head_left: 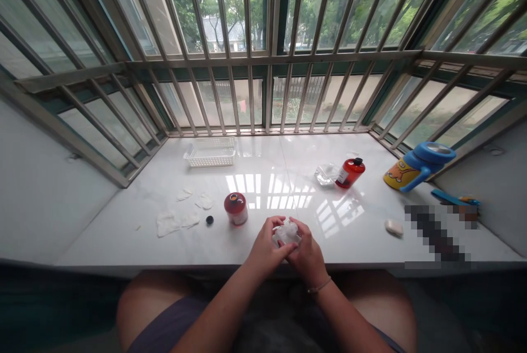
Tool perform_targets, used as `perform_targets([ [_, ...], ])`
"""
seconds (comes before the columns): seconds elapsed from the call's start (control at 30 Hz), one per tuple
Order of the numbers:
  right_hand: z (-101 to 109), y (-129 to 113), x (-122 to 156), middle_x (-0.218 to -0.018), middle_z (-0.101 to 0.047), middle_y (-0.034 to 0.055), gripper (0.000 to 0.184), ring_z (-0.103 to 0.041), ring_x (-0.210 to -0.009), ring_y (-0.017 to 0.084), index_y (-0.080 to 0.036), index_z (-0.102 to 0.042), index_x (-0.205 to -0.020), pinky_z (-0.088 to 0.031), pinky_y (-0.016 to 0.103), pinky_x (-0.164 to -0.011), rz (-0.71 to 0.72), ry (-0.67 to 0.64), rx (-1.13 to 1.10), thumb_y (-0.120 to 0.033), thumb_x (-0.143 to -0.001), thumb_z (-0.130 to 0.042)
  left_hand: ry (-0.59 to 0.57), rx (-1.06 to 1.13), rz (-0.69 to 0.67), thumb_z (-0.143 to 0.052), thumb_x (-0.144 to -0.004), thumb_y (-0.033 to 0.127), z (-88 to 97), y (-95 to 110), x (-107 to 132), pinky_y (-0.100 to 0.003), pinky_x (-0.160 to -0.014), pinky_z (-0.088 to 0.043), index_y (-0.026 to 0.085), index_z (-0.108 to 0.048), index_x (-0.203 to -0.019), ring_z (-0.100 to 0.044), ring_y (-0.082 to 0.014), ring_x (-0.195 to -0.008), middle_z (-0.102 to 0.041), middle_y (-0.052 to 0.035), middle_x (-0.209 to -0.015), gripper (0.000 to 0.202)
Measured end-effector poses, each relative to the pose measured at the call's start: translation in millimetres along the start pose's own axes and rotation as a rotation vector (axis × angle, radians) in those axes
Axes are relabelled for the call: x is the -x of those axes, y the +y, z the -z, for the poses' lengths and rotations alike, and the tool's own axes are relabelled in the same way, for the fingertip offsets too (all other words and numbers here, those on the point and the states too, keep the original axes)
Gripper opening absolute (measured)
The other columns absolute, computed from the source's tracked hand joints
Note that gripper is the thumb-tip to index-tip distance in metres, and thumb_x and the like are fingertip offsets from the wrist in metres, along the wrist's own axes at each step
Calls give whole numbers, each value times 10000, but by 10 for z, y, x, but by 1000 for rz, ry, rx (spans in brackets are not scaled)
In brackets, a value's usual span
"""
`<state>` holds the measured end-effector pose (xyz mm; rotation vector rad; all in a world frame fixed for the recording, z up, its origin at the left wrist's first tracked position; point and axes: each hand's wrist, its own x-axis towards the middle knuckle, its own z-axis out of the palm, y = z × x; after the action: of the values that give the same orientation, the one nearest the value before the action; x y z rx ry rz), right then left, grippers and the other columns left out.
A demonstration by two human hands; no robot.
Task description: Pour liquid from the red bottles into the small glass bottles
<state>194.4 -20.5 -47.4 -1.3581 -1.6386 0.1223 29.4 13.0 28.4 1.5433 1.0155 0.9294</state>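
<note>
Between both hands, just above the sill's front edge, is a crumpled white tissue (pixel 287 234). My left hand (pixel 269 243) grips it from the left, thumb across its near side. From the right, my right hand (pixel 307 248) curls around it, its fingertips at the top. Left of the hands stands an uncapped red bottle (pixel 236 210), its round opening facing up. A small black cap (pixel 209 220) lies beside it. Several flattened white tissue pieces (pixel 168 223) are spread further left.
At the back left sits a white perforated basket (pixel 211 154). A second red bottle (pixel 349 173) with a black cap leans by a clear dish (pixel 326 174). To the right are a blue and yellow cup (pixel 418 166) and a pale soap-like lump (pixel 394 227). Metal window bars (pixel 269 59) enclose the sill.
</note>
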Motion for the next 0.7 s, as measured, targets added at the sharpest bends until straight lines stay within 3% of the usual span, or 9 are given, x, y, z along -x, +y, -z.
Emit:
perform_targets([
  [0.1, 7, -5, -7, -1427, -655, 177, 749, -735, -1217, 328, -230, -375, -1582, -691, 510, -947, 10, 8, 3, -367, -948, -750, -49, -58, -61, -844, -794, 164, 5, 46, -20, -528, -1200, -471, 254, -644, -1318, -609, -314, -1377, -627, -118, -1482, 568],
  [0.27, 37, -53, -56, -1413, -669, 177, 737, -740, -1215, 329, -242, -378, -1564, -690, 507, -935, 31, 12, 24, -427, -954, -748, 7, -81, -117, -751, -917, 236, 17, 106, -79, -503, -1184, -484, 235, -730, -1096, -637, -287, -1310, -671, -96, -1384, 180],
  [0.5, 75, -122, -112, -1416, -663, 171, 706, -729, -1243, 310, -244, -380, -1549, -668, 491, -989, 29, 1, -9, -369, -958, -747, 101, -57, -212, -694, -1012, 326, 108, 222, -123, -479, -1140, -517, 250, -731, -1187, -634, -280, -1309, -665, -105, -1365, 194],
  [0.7, 46, -80, -74, -1400, -675, 162, 716, -729, -1234, 320, -248, -387, -1551, -679, 503, -960, 25, 9, 24, -388, -945, -743, 53, -112, -283, -709, -1008, 305, 139, 337, -67, -521, -1177, -489, 251, -717, -1208, -622, -300, -1333, -648, -123, -1393, 207],
])
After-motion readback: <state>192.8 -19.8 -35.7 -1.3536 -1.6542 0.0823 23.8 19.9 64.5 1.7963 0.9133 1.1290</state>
